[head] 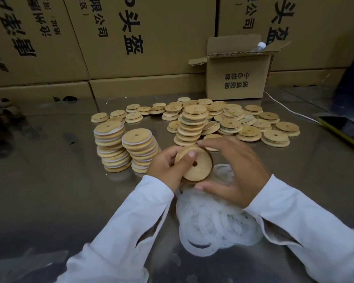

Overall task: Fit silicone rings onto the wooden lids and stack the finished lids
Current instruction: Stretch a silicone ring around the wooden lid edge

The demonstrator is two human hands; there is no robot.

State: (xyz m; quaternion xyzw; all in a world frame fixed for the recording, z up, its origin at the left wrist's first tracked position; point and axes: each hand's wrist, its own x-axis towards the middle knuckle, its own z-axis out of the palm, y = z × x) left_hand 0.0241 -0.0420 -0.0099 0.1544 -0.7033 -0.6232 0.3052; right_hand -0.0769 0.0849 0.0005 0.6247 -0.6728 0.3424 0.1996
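1. Spreading across your steel table (49, 190), loose wooden lids (233, 119) lie beyond your hands.
2. Silicone rings (213, 225) heap under your wrists.
3. Two finished stacks (110, 148) stand left.
4. Your left hand (166, 168) and right hand (237, 170) grip one lid (202, 170), fingers curled round its rim.

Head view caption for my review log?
Left hand and right hand hold a wooden lid over the silicone rings, finished stacks alongside.
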